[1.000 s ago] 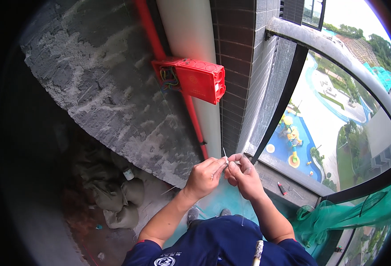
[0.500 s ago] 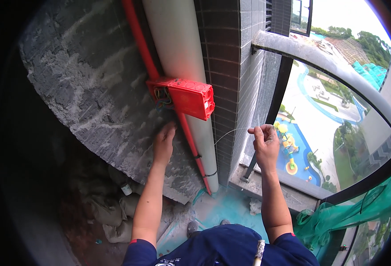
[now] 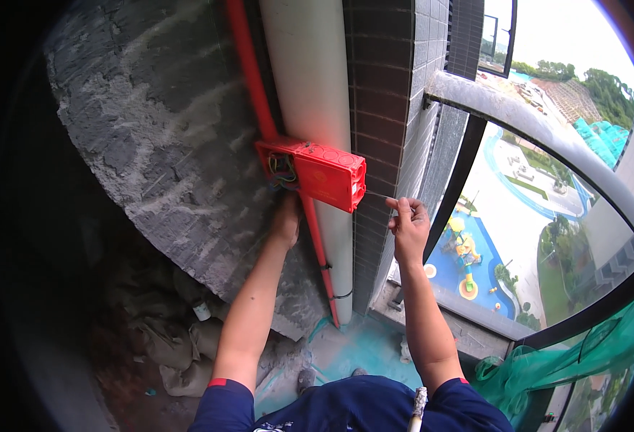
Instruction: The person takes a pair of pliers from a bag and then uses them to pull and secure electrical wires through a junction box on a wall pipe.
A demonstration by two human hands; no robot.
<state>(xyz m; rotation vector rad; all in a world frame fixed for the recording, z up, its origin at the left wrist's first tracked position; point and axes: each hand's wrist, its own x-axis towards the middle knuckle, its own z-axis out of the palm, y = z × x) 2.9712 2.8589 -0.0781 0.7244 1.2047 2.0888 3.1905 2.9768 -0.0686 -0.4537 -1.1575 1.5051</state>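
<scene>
Since the earlier frame the left hand [image 3: 286, 219] has slid up under the red junction box [image 3: 317, 171], fingers hidden (grip unclear). The right hand [image 3: 405, 227], beside the box, pinches a thin wire [image 3: 377, 194]. Wire-pulling seems underway; next needs steady tension.

Rough grey concrete wall [image 3: 151, 144] left of the left hand. White pipe [image 3: 310, 86] above both hands, dark tiled column [image 3: 382, 93] above the right hand. Curved metal railing [image 3: 547, 137] and green netting [image 3: 590, 353] to its right. Crumpled sacks [image 3: 180, 353] below the left hand.
</scene>
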